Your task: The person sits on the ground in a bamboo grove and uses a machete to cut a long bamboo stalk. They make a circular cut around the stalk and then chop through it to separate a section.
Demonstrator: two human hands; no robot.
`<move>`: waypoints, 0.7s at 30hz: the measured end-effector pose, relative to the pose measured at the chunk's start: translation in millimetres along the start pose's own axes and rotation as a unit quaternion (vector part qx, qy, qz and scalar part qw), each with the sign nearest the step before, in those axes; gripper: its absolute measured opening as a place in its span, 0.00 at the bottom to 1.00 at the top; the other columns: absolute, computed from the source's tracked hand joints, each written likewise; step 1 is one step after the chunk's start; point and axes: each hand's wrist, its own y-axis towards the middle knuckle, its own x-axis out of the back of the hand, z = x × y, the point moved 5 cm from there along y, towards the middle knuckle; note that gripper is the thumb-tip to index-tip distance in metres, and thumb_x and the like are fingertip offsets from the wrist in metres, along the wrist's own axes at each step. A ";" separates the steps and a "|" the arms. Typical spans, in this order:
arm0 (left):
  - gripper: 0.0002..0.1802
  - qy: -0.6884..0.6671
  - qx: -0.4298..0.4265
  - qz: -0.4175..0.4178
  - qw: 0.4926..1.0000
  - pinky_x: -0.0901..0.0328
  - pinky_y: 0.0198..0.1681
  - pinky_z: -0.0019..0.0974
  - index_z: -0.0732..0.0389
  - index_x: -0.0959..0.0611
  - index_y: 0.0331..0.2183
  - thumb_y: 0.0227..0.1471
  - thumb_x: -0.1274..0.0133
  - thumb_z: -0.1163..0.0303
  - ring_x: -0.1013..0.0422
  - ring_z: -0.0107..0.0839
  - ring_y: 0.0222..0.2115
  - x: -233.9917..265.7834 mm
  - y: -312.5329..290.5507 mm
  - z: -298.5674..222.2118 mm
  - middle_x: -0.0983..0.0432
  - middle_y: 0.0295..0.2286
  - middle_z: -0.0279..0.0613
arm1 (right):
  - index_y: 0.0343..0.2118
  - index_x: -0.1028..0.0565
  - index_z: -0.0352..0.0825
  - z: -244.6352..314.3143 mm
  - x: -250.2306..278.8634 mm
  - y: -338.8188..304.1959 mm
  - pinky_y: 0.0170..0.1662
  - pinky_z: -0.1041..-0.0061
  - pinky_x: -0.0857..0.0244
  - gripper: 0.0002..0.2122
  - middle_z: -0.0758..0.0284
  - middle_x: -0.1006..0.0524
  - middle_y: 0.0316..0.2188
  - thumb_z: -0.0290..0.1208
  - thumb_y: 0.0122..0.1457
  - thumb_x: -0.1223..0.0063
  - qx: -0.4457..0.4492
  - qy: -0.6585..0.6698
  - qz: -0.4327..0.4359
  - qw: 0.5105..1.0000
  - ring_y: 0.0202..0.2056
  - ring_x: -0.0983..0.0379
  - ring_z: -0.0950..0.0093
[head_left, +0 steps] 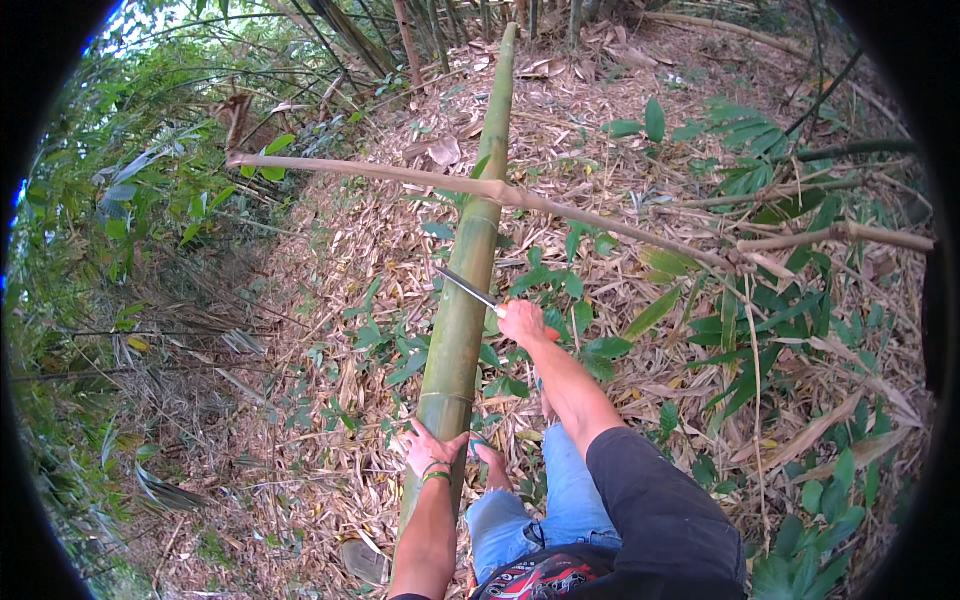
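A long, thick green bamboo pole (pixel 462 325) runs from beside my legs toward the far ground. My left hand (pixel 432 447) grips its near part from above, thumb to the right and fingers over the left side. My right hand (pixel 522 322) is closed round the orange handle (pixel 552 334) of a handsaw. The saw's narrow metal blade (pixel 466 287) lies slantwise across the top of the pole, its tip just past the left side. Whether the teeth have cut into the bamboo is too small to tell.
A thin dry bamboo branch (pixel 375 173) crosses above the pole beyond the saw. Leafy green plants (pixel 760 345) grow at the right, and dense brush (pixel 130 250) fills the left. Dry leaf litter (pixel 330 300) covers the ground. My jeans-clad legs (pixel 570 490) are right of the pole.
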 end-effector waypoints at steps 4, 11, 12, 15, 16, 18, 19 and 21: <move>0.73 0.013 -0.022 -0.049 0.998 0.33 0.53 0.52 0.64 0.45 0.64 0.25 0.32 0.32 0.32 0.55 0.52 -9.6 7.0 8.2 0.34 0.52 0.61 | 0.40 0.18 0.37 6.5 2.2 -0.7 0.46 0.61 0.26 0.16 0.55 0.19 0.37 0.40 0.51 0.41 0.000 -0.006 0.012 1.000 0.41 0.20 0.59; 0.70 0.016 -0.019 -0.050 0.998 0.31 0.51 0.50 0.65 0.41 0.61 0.24 0.31 0.33 0.31 0.54 0.52 -5.7 1.5 0.4 0.35 0.53 0.59 | 0.39 0.18 0.44 -30.9 -36.7 -31.7 0.43 0.57 0.26 0.14 0.55 0.18 0.34 0.44 0.53 0.43 -0.061 0.088 -0.008 0.994 0.38 0.20 0.56; 0.71 0.017 -0.016 -0.044 0.999 0.31 0.52 0.50 0.65 0.42 0.62 0.24 0.31 0.33 0.31 0.54 0.52 -5.5 0.7 0.0 0.35 0.53 0.59 | 0.39 0.18 0.44 -39.7 -49.8 -39.1 0.43 0.57 0.26 0.14 0.55 0.18 0.34 0.44 0.53 0.43 -0.076 0.111 -0.009 0.991 0.38 0.20 0.55; 0.73 0.016 0.001 -0.032 0.999 0.33 0.54 0.51 0.64 0.43 0.63 0.24 0.31 0.33 0.34 0.53 0.55 -9.0 2.5 1.2 0.36 0.56 0.60 | 0.36 0.19 0.39 -52.2 -74.1 -81.4 0.41 0.56 0.28 0.16 0.53 0.19 0.30 0.47 0.53 0.44 -0.135 0.200 -0.015 0.970 0.36 0.21 0.53; 0.73 0.019 0.005 -0.028 0.999 0.33 0.55 0.51 0.64 0.43 0.63 0.24 0.31 0.33 0.34 0.53 0.55 -11.6 2.5 1.9 0.37 0.56 0.60 | 0.35 0.19 0.39 -59.3 -82.4 -97.0 0.40 0.56 0.28 0.17 0.53 0.19 0.29 0.48 0.53 0.44 -0.155 0.219 -0.018 0.963 0.35 0.21 0.53; 0.74 0.030 0.001 -0.022 0.999 0.34 0.56 0.50 0.64 0.43 0.64 0.24 0.31 0.32 0.34 0.54 0.56 -12.0 -0.1 -1.8 0.38 0.57 0.62 | 0.36 0.20 0.39 -76.7 -106.5 -128.2 0.39 0.54 0.28 0.18 0.51 0.20 0.29 0.49 0.53 0.45 -0.167 0.256 -0.026 0.952 0.35 0.21 0.51; 0.74 0.036 -0.001 -0.019 0.999 0.35 0.56 0.50 0.64 0.43 0.64 0.23 0.31 0.32 0.34 0.54 0.56 -11.6 -1.8 -2.1 0.39 0.58 0.62 | 0.37 0.20 0.38 -81.5 -113.3 -142.3 0.39 0.53 0.28 0.19 0.51 0.20 0.28 0.50 0.53 0.46 -0.171 0.276 -0.031 0.945 0.35 0.22 0.49; 0.74 0.042 -0.001 -0.024 0.999 0.35 0.57 0.50 0.65 0.43 0.64 0.23 0.31 0.31 0.34 0.55 0.56 -11.6 -1.3 -2.0 0.39 0.58 0.63 | 0.37 0.21 0.38 -88.9 -116.3 -172.3 0.38 0.52 0.29 0.20 0.50 0.20 0.29 0.51 0.53 0.48 -0.187 0.296 -0.004 0.937 0.35 0.22 0.49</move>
